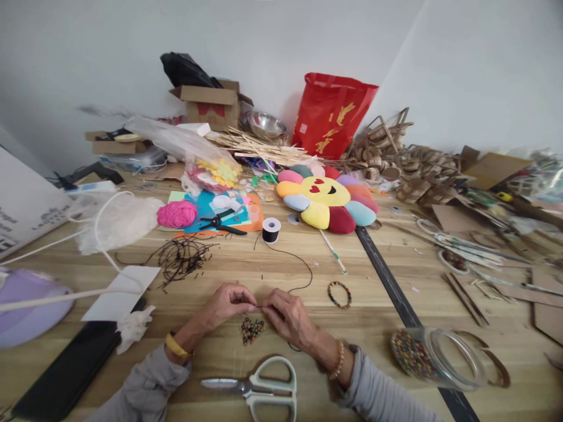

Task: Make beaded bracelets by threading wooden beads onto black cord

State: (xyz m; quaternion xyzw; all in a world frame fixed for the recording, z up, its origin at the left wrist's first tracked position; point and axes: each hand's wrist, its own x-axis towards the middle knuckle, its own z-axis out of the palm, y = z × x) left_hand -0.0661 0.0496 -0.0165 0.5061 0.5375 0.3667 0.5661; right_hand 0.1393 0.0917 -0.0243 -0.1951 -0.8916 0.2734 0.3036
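Note:
My left hand (229,305) and my right hand (290,316) meet fingertip to fingertip over the table, both pinched closed. A short dark stretch of cord shows between them. Thin black cord (311,272) runs from a white-rimmed spool (271,230) to behind my right hand, and a piece comes out below that wrist. Just under my fingers lies a small cluster of multicoloured beads (252,332). A finished-looking beaded bracelet (339,295) rests to the right. White-handled scissors (268,387) lie nearest me, blades pointing left. Whether a bead is between my fingertips is too small to tell.
A clear jar of beads (416,351) lies on its side at right. Tangled black cord pieces (182,258), pink yarn (177,214) and black pliers (220,223) are at left. A plush flower (328,199) and red bag (329,117) stand farther back. A black case (65,369) lies front left.

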